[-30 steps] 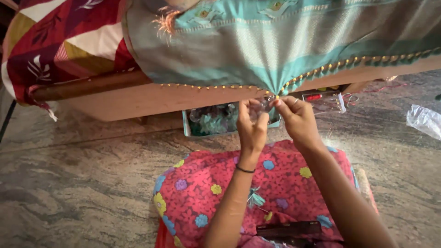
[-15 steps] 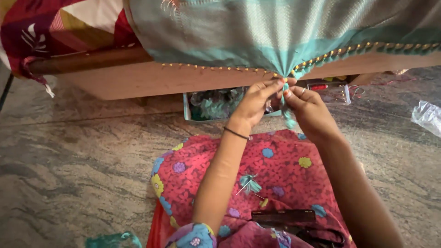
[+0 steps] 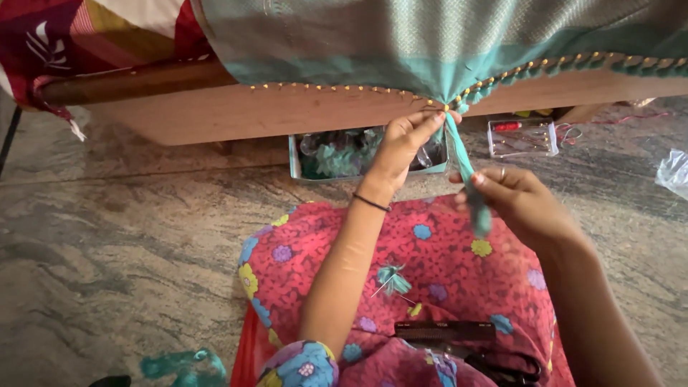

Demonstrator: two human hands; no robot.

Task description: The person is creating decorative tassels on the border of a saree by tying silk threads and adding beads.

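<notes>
Teal thread bundle (image 3: 464, 166) is being held taut, axis running down-right from cloth hem (image 3: 502, 75): pinched at hem by left hand (image 3: 403, 143), lower end gripped by right hand (image 3: 517, 202).

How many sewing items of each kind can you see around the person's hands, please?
Teal thread tassels: 2
Clear plastic bead box: 1
Open box of teal scraps: 1
Black comb: 1
Black scissors: 1
Total: 6

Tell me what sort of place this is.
Probably a room in a home, used for hand sewing. A person sits on a stone floor beside a wooden bed frame; a teal cloth hangs over it, with a clear box of sewing bits on the floor.
</notes>
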